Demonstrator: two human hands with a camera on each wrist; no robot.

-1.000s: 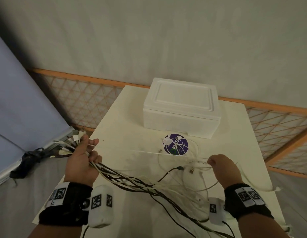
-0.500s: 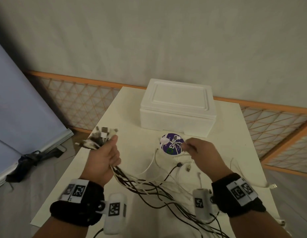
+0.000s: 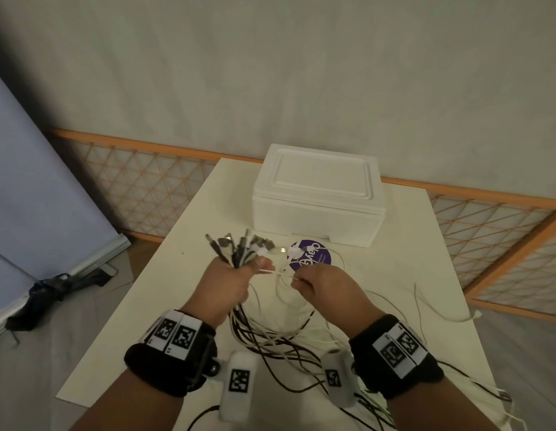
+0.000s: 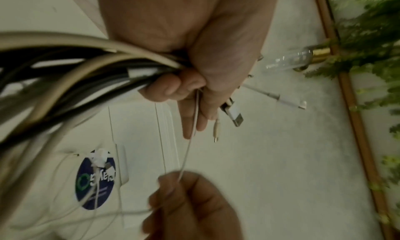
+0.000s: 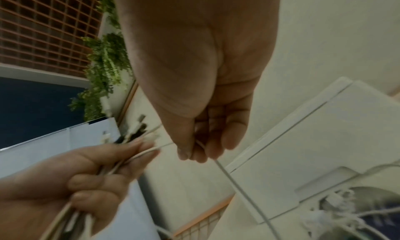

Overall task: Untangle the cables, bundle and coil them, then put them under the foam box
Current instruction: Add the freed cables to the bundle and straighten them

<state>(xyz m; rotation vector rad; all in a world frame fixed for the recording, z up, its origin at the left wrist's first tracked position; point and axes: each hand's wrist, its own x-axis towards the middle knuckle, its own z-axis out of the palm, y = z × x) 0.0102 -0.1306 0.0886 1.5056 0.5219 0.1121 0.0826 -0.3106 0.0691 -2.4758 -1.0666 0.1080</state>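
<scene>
My left hand (image 3: 230, 281) grips a bundle of black and white cables (image 3: 236, 247) just below their plugs, which fan out above the fist. The same fist (image 4: 194, 76) shows in the left wrist view with the thick cable bundle (image 4: 75, 76) running into it. My right hand (image 3: 320, 284) pinches a thin white cable (image 4: 190, 141) stretched toward the left hand; in the right wrist view its thumb and fingers (image 5: 194, 151) close on that cable (image 5: 233, 183). Loose cable lengths (image 3: 276, 340) trail over the table. The white foam box (image 3: 317, 194) stands behind.
A purple round disc (image 3: 314, 259) lies in front of the foam box with white cable ends on it. The cream table (image 3: 177, 275) has edges close on left and right. An orange lattice fence (image 3: 139, 178) runs behind; a dark item (image 3: 52, 290) lies on the floor left.
My left hand carried the cable bundle from the table's left edge toward the middle and turned the plugs upward. My right hand moved left from the right side to meet it, pinching a thin white cable.
</scene>
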